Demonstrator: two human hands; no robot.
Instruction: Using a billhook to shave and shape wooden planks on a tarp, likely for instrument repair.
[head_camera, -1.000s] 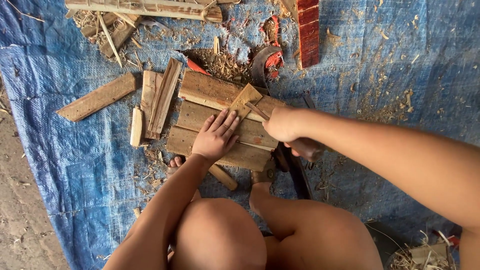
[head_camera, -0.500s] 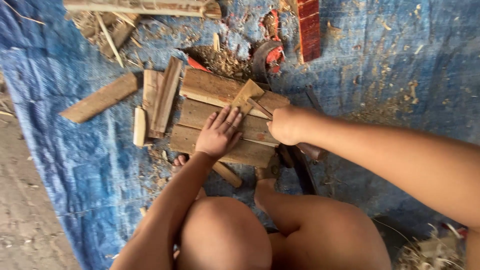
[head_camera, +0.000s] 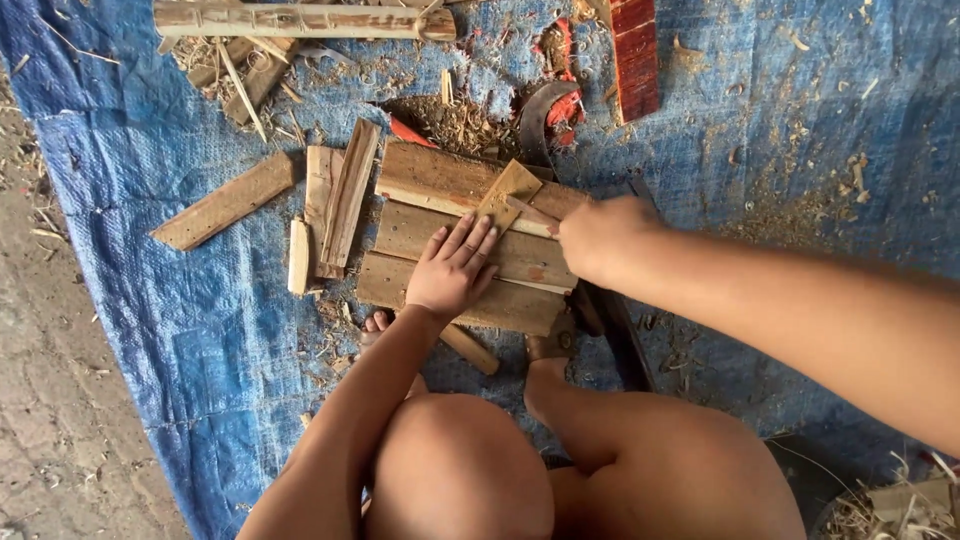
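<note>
Pressing my flat, open left hand (head_camera: 452, 272) on the stacked planks (head_camera: 470, 240).
My right hand (head_camera: 600, 238) is closed on a thin stick (head_camera: 532, 210), touching the small wood piece (head_camera: 508, 192) lying slanted just above my left fingers.

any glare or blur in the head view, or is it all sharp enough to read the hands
Head view: soft, even daylight, no glare and no hard shadows on the blue tarp; left hand lies flat and sharp on the wooden boards; right hand is slightly soft, closed on a thin stick; the near knees are big and a little out of focus.
</note>
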